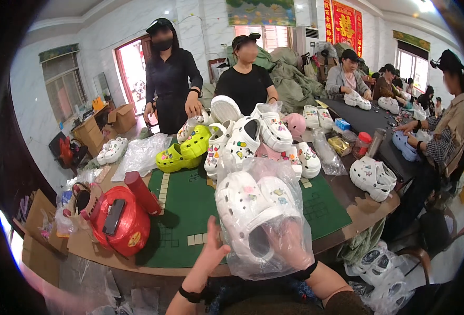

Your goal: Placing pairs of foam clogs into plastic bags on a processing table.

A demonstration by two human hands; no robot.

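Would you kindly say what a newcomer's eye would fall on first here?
Probably the white clogs in a clear plastic bag, front and center, with the right hand showing through the plastic. The bright green clogs at the left of the pile behind and the shiny red bundle at left likely come next.

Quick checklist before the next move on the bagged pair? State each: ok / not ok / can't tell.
1. Both white clogs inside the clear bag: ok.
2. Right hand clear of the bag: not ok, it shows through the plastic.
3. Left hand free: ok, open with nothing in it, beside the bag.
4. Bag free of tears: cannot tell, creases and glare.
5. Green mat clear behind the bag: not ok, a clog pile stands there.
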